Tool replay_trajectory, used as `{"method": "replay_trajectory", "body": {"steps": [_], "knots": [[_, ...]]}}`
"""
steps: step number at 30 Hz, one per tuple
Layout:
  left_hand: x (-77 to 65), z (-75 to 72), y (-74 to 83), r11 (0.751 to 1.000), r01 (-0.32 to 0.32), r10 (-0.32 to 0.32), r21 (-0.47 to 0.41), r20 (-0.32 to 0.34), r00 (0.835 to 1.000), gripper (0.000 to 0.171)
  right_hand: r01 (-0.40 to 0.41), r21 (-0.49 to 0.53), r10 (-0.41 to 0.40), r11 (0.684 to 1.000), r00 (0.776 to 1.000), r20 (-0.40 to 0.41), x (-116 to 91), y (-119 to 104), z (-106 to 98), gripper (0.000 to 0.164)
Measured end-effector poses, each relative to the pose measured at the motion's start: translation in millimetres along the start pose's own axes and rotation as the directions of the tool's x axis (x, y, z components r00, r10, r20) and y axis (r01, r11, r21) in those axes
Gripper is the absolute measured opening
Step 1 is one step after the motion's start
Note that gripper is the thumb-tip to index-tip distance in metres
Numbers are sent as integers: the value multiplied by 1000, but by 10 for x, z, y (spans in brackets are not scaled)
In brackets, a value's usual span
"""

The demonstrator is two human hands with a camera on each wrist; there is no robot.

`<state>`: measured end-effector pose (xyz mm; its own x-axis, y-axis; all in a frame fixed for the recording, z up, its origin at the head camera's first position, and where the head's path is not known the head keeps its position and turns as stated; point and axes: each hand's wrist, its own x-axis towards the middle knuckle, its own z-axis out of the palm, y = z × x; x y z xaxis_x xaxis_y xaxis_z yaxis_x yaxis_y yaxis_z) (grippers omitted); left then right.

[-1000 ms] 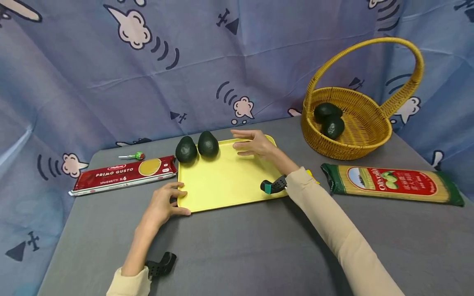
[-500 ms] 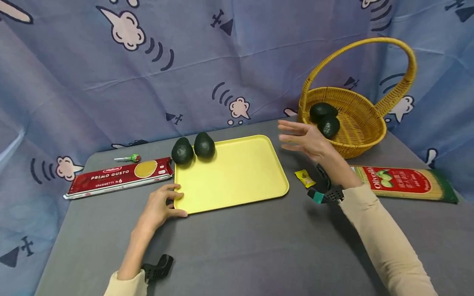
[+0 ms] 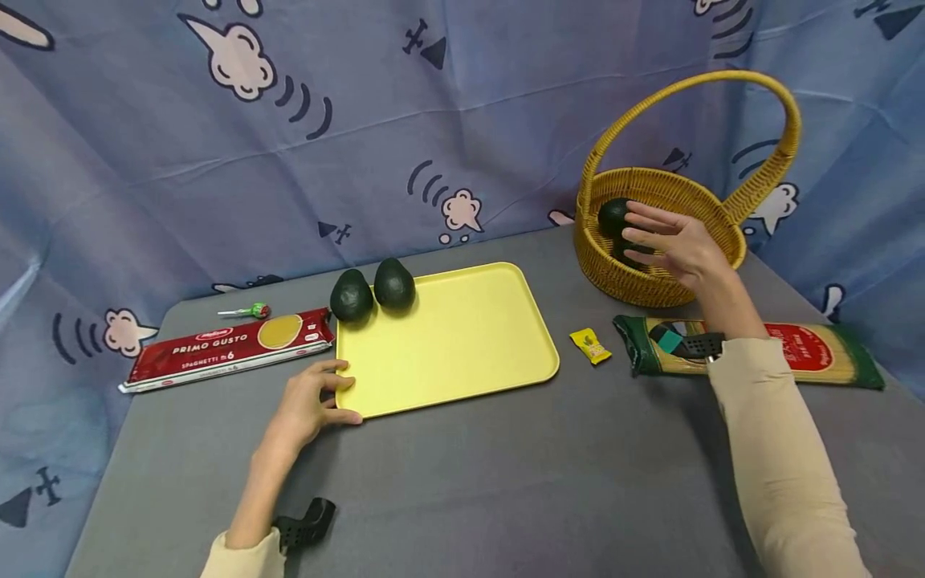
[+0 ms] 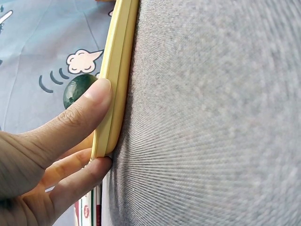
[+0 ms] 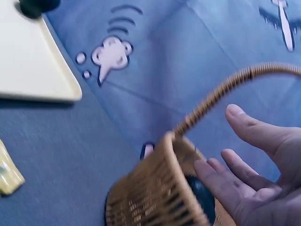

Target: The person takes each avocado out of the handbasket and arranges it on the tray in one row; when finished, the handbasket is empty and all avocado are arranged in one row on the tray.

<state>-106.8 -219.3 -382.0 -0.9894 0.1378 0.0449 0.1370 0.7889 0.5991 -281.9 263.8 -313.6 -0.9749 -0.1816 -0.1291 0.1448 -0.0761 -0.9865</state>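
Observation:
My left hand (image 3: 299, 411) holds the near-left corner of a yellow tray (image 3: 448, 345), thumb on the front edge and fingers round the side, as the left wrist view shows on the tray's edge (image 4: 114, 89). Two dark green avocados (image 3: 394, 285) lie side by side at the tray's far-left corner. Over the mouth of a wicker basket (image 3: 629, 281) is my right hand (image 3: 694, 250), fingers spread and holding nothing. Inside the basket, two more avocados (image 3: 613, 215) are partly hidden by the fingers. In the right wrist view one avocado (image 5: 200, 195) shows right beside the fingertips.
A red spaghetti pack (image 3: 231, 349) and a lollipop (image 3: 249, 311) lie left of the tray. To its right are a small yellow wrapped candy (image 3: 590, 345) and a green-ended spaghetti pack (image 3: 853, 361), partly under my right wrist. The basket's tall handle (image 3: 784, 120) arches up behind my right hand.
My right hand has moved right, from above the tray to over the basket, uncovering the yellow candy. The left hand has stayed at the tray's corner.

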Motion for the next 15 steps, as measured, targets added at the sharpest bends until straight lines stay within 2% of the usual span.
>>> {"method": "replay_trajectory", "body": {"steps": [3, 7, 12, 15], "knots": [[-1, 1, -4, 1000, -1, 1, 3, 2, 1000, 53, -52, 10, 52, 999, 998, 20, 81, 29, -101, 44], [0, 0, -4, 1000, -2, 2, 16, 2, 1000, 53, -105, -37, 108, 994, 990, 95, 154, 77, -207, 42], [10, 3, 8, 1000, -1, 1, 9, 7, 1000, 53, -125, -128, 147, 984, 974, 174, 168, 83, -392, 54], [22, 6, 9, 1000, -4, 4, -1, 7, 1000, 52, -127, -133, 152, 983, 967, 203, 134, 55, -538, 51]]}}
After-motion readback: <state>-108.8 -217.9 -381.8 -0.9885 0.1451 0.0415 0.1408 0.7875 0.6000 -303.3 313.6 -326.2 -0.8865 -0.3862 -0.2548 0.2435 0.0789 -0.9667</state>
